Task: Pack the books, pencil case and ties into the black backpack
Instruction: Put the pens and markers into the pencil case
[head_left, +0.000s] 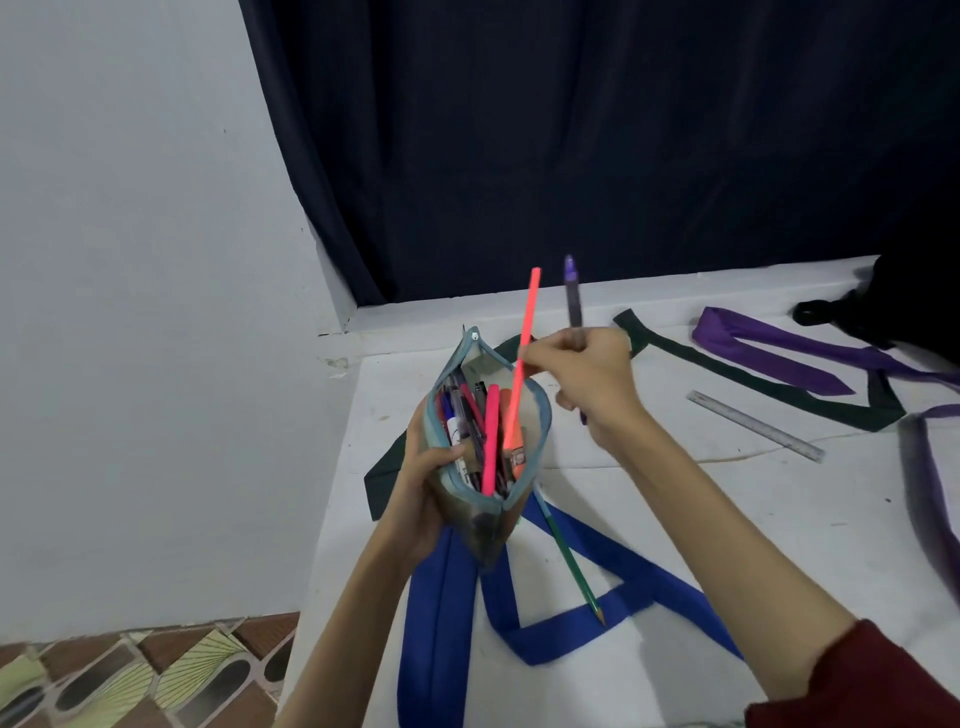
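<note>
My left hand (421, 493) grips the open pencil case (480, 525), a greyish pouch with a blue zip, held upright above the white table (727, 519); several pens stand inside it. My right hand (587, 384) holds a pink pen (524, 353), whose lower end reaches into the case, and a purple pen (573, 296) that points upward. A blue tie (545, 613) lies under the case, a dark green tie (737, 379) and a purple tie (779, 353) further right. The black backpack (893, 301) shows at the right edge.
A green pencil (571, 566) lies across the blue tie. A metal ruler (756, 426) rests on the table to the right. Another purple tie (930, 478) is at the right edge. A dark curtain (597, 145) hangs behind; patterned floor tiles (130, 675) show lower left.
</note>
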